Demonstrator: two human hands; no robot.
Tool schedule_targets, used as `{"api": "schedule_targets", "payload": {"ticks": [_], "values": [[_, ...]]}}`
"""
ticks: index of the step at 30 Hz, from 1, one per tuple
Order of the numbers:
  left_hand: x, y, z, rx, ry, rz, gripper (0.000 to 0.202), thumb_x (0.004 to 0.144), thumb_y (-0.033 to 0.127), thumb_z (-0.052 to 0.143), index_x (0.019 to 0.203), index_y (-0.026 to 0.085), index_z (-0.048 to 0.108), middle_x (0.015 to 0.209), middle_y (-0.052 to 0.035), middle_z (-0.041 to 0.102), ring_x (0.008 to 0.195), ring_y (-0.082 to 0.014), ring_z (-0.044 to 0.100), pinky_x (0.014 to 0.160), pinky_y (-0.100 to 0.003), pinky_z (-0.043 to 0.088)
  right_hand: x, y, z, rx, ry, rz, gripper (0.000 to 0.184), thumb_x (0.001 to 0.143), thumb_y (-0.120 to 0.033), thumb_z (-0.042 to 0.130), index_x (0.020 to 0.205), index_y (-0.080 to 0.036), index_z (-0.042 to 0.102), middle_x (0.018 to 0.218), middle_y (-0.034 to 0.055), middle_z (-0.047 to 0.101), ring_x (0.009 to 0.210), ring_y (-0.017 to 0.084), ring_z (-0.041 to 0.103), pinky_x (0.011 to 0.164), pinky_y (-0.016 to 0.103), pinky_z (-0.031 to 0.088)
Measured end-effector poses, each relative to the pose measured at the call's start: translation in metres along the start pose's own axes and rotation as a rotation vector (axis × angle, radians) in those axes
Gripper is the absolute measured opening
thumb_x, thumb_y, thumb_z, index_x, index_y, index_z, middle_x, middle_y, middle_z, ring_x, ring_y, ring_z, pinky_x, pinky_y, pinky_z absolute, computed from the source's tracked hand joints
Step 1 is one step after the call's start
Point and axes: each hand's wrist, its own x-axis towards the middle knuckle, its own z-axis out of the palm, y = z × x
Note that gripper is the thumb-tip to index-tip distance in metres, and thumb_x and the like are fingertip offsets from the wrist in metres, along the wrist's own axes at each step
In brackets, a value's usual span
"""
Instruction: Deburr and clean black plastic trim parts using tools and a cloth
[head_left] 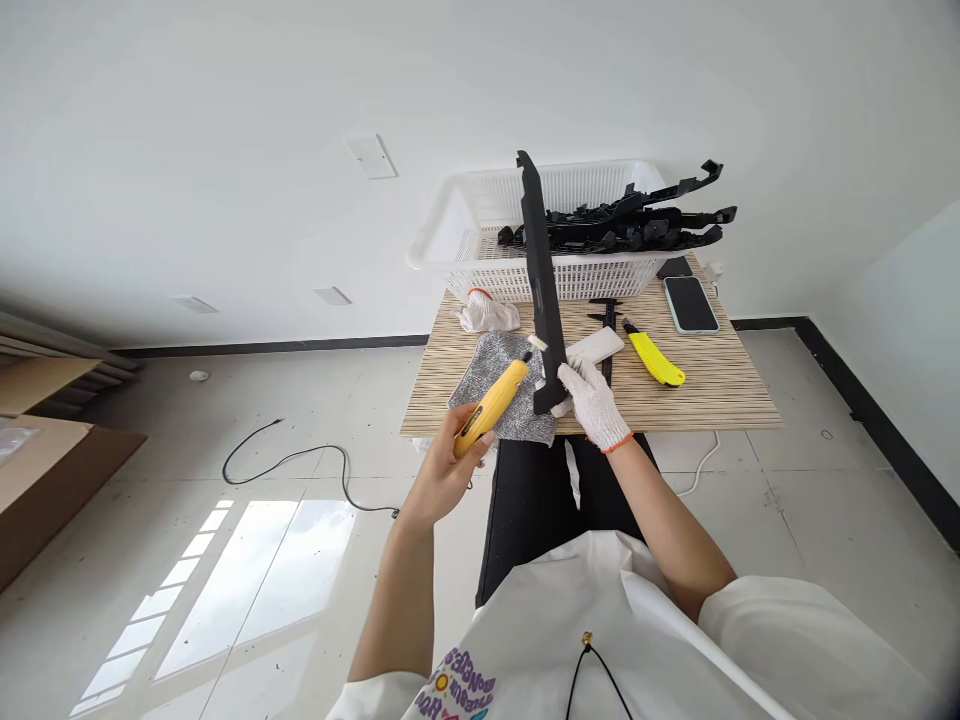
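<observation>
My bare left hand (448, 462) is wrapped round a yellow utility knife (493, 404), whose blade tip touches the edge of a long black plastic strip (541, 270). My right hand (592, 402), in a white knit glove, grips the lower end of that strip and holds it upright over the small wooden table (720, 385). A grey cloth (489, 372) lies under the knife.
A white basket (480, 235) with several black plastic parts stands at the table's back. On the table lie a spare white glove (486, 313), a second yellow knife (654, 359), a black caliper (608, 318), a white block (601, 345) and a phone (691, 303). A cable (300, 465) runs across the floor; cardboard boxes (45, 460) stand at left.
</observation>
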Motion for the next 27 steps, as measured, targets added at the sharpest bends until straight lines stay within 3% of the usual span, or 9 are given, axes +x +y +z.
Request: {"api": "schedule_targets", "payload": {"ticks": [3,6,12,17,22,27], "values": [[-0.001,-0.011,-0.007,-0.018,0.181,-0.013,0.034,0.092,0.047,0.058,0.116,0.026,0.046,0.1,-0.0032,0.059,0.065,-0.0118,0.051,0.059,-0.027,0.048,-0.002,-0.002,0.0,-0.068,0.003,0.018,0.032,0.08,-0.052,0.063,0.083,-0.022,0.053,0.078,-0.0014,0.059,0.066,0.013,0.061,0.049,0.023,0.055],[0.01,-0.021,-0.017,0.11,0.347,-0.086,0.039,0.089,0.049,0.06,0.117,0.025,0.047,0.108,-0.0064,0.061,0.069,-0.0151,0.057,0.061,-0.029,0.048,-0.003,-0.003,-0.001,-0.084,-0.001,0.012,0.034,0.08,-0.055,0.062,0.084,-0.022,0.053,0.079,-0.0009,0.06,0.068,0.014,0.062,0.052,0.024,0.056],[0.035,-0.035,-0.031,0.41,0.494,-0.205,0.036,0.09,0.04,0.055,0.12,0.023,0.047,0.114,-0.0137,0.062,0.087,-0.0266,0.061,0.069,-0.037,0.047,-0.002,0.0,-0.001,-0.093,-0.002,0.01,0.037,0.08,-0.059,0.062,0.084,-0.023,0.054,0.077,-0.0004,0.059,0.068,0.016,0.064,0.051,0.027,0.055],[0.048,-0.041,-0.033,0.524,0.476,-0.215,0.036,0.09,0.037,0.051,0.121,0.02,0.048,0.111,-0.0169,0.062,0.118,-0.0383,0.047,0.09,-0.05,0.044,-0.002,0.001,-0.003,-0.086,-0.01,0.001,0.034,0.081,-0.057,0.06,0.085,-0.023,0.055,0.076,-0.0008,0.058,0.067,0.015,0.062,0.052,0.026,0.056],[0.054,-0.041,-0.029,0.608,0.385,-0.197,0.036,0.093,0.037,0.044,0.124,0.018,0.048,0.111,-0.019,0.062,0.124,-0.0411,0.042,0.098,-0.058,0.038,-0.003,-0.001,-0.002,-0.048,-0.017,-0.009,0.031,0.082,-0.052,0.062,0.083,-0.022,0.054,0.075,-0.002,0.059,0.061,0.012,0.059,0.049,0.023,0.054],[0.052,-0.022,-0.013,0.754,0.417,-0.025,0.041,0.098,0.041,0.038,0.13,0.018,0.048,0.142,-0.0226,0.046,0.133,-0.0428,0.034,0.103,-0.067,0.029,-0.005,-0.007,0.0,-0.079,-0.005,0.048,0.029,0.078,-0.041,0.068,0.096,-0.022,0.056,0.082,0.0001,0.068,0.066,0.014,0.064,0.044,0.02,0.049]]}}
